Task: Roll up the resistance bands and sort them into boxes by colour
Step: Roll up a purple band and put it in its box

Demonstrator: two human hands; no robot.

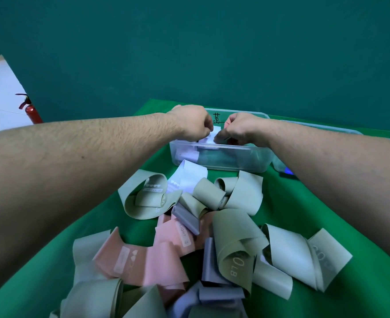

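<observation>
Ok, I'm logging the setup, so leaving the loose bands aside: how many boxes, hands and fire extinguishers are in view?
Boxes: 2 (one partly hidden)
Hands, both pinching a pale band: 2
Fire extinguisher: 1
Total: 5

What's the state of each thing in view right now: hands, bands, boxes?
left hand: fingers curled, pinching the pale band over the box
right hand: fingers curled, pinching the same band
pale band: held between both hands, above the box
clear box: open, no lid, pale bands inside
band pile: loose, unrolled, green, pink and grey mixed on the green cloth
</observation>
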